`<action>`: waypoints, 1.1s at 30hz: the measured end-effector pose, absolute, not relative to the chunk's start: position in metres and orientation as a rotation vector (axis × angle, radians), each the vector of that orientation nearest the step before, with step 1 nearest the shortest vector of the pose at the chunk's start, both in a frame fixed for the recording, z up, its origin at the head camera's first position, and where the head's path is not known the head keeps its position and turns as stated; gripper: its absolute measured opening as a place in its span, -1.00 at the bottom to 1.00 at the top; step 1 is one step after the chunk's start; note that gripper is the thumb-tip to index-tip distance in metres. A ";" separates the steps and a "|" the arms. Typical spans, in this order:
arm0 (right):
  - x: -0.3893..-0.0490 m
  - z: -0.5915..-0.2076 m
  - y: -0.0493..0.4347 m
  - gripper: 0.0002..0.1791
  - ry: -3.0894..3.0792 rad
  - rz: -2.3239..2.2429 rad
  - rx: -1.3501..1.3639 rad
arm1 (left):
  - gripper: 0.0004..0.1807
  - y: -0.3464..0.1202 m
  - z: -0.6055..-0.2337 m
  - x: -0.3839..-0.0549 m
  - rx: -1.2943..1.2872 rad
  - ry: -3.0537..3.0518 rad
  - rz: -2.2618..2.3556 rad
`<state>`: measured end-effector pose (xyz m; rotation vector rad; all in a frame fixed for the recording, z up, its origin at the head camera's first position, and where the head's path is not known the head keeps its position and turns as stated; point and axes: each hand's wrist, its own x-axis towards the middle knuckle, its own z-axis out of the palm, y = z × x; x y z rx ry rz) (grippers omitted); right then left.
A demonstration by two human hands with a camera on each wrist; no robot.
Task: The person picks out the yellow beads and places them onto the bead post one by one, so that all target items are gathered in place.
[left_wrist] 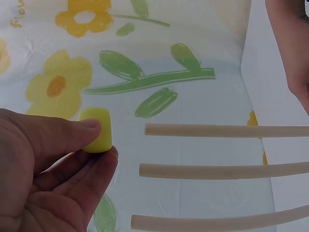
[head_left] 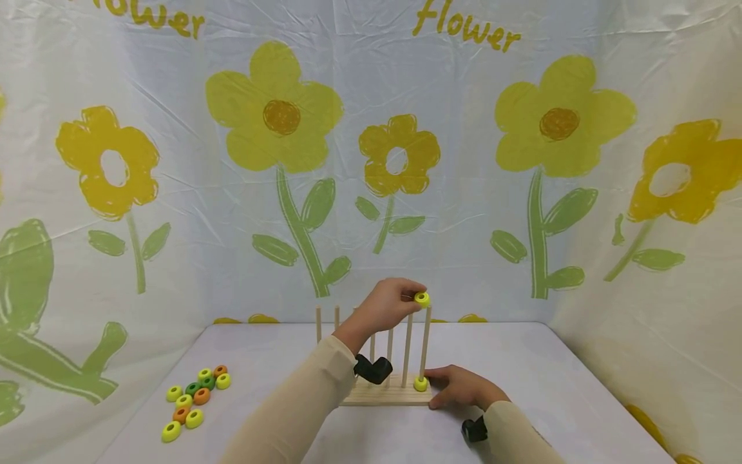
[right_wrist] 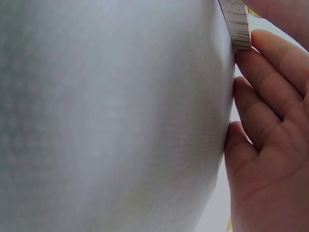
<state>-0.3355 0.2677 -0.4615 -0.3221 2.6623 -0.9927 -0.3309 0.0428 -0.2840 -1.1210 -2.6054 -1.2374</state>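
Beige left sleeve (head_left: 284, 412) comes nearest, crossing in front of the wooden peg stand (head_left: 385, 396) and hiding part of its left side; above the stand's right end, the left hand (head_left: 387, 306) pinches a yellow ring-shaped bead (left_wrist: 104, 137) between thumb and fingertips, by its outer sides, which presumably keeps the hole clear for a peg; that bead sits close to the tip of the stand's rightmost peg (head_left: 426, 341), apart from it in the left wrist view, with its hole visible from above.

On the bench (head_left: 504, 354), the right hand (head_left: 466, 386) rests against the stand's right end, fingers extended and relaxed rather than clenched; it is probably there to steady the base; another yellow bead (head_left: 420, 385) sits at the foot of that rightmost peg, its hole apparently around the peg; well to the left of the stand lie loose yellow, orange and green beads (head_left: 194, 423), perhaps grouped there as a supply.

Behind the stand hangs a flower-print cloth (head_left: 452, 245); "flower" is legible in yellow script on it, with a second copy cut by the top edge; no brand or label can be read on the stand or beads.
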 end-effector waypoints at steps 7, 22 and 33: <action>-0.336 -0.465 0.270 -0.23 2.654 -1.001 -0.315 | -0.60 0.054 -0.282 -0.339 -1.117 -2.644 -1.145; -0.336 -0.465 0.268 -0.24 2.644 -1.024 -0.326 | -0.64 0.066 -0.276 -0.338 -1.129 -2.688 -0.877; -0.336 -0.465 0.270 -0.23 2.652 -1.031 -0.338 | -0.64 0.071 -0.281 -0.344 -1.175 -2.703 -0.871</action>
